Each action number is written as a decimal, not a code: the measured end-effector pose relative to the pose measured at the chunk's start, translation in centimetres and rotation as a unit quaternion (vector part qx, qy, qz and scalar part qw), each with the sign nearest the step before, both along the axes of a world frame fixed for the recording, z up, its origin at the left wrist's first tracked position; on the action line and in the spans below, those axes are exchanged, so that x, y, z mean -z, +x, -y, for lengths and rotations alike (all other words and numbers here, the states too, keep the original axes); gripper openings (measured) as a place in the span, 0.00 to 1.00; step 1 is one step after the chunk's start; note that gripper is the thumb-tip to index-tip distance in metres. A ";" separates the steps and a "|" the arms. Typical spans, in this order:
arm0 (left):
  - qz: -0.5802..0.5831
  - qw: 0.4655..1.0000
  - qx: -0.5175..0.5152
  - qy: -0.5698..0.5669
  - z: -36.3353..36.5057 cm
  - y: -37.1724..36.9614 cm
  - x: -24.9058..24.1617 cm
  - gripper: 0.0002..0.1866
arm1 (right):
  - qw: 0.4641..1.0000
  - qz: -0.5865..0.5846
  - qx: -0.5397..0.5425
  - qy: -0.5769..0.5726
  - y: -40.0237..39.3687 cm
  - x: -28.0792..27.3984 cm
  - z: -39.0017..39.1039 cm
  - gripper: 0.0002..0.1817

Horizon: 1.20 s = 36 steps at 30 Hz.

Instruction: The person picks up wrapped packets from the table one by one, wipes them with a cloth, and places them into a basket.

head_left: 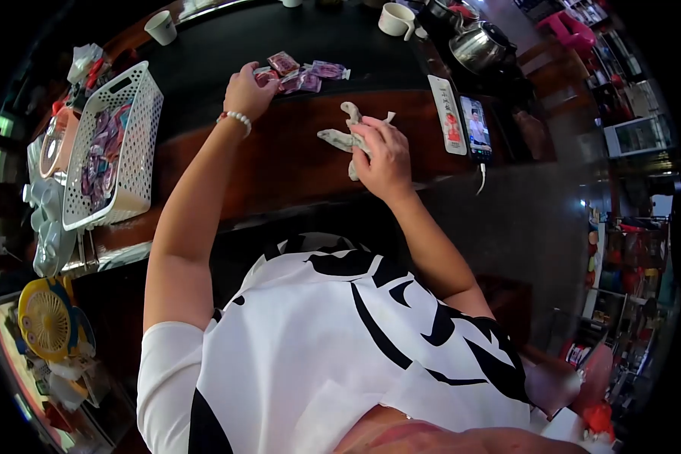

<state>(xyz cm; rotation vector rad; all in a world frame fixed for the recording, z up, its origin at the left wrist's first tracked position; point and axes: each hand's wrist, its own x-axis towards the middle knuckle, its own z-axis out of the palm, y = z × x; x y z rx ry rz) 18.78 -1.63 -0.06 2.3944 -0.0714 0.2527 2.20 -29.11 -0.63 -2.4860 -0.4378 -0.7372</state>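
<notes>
Wooden table (276,163) | white basket (138,144): wrapped packets (106,155) inside | loose packets (304,80) outside

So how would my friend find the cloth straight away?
Find the long dark table, then its brown strip on the person's side. The crumpled cloth lies there, under the right hand. It's pale and dull, while the packets by the left hand are shiny purple and red.

Packets (309,82) crinkled, shiny plastic. Rag (337,139) matt, rumpled cloth by the look. Table (280,144) glossy wood. Basket (138,151) smooth plastic. Kettle (477,48) polished metal. Phone (476,130) screen glossy.
</notes>
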 end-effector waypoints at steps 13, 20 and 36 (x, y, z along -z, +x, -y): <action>0.004 0.999 -0.044 0.006 0.9 1.9 0.1 0.27 | 1.000 -0.003 0.005 0.005 0.1 0.2 0.0 0.19; -0.110 0.924 0.177 -0.320 -2.0 -4.0 0.4 0.14 | 1.000 0.000 0.000 0.006 0.1 0.2 0.0 0.19; 0.201 0.964 0.174 0.023 -4.1 -21.1 -0.2 0.13 | 0.982 -0.004 -0.129 0.136 0.3 -2.6 -5.4 0.18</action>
